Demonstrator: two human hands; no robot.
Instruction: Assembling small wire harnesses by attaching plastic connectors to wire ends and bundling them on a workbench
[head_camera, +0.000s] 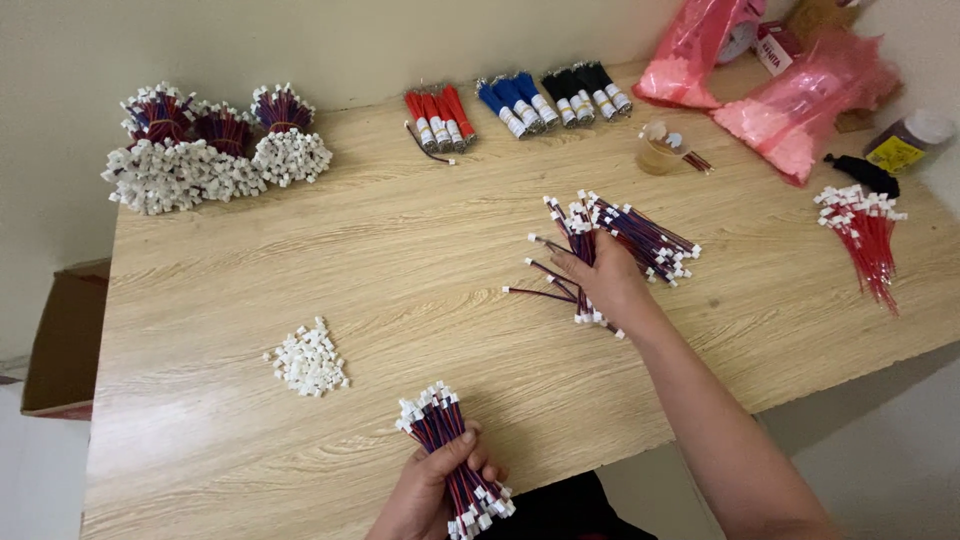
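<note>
Wood-grain counter (300, 270), left to right: cardboard box (62, 340) at the counter's edge, partly cut off; tied wire bundles with white connectors (205, 150); small heap of loose white connectors (308, 362). Left hand (432, 492), cut off by the frame's lower edge, grip closed around a bundle of red-and-blue wires (450, 460), white connectors at both ends. Right hand (608, 280), fingers spread, presses on a loose wire pile (625, 235), partly hiding it. Far right: pink bags (790, 100), red leads (868, 240).
</note>
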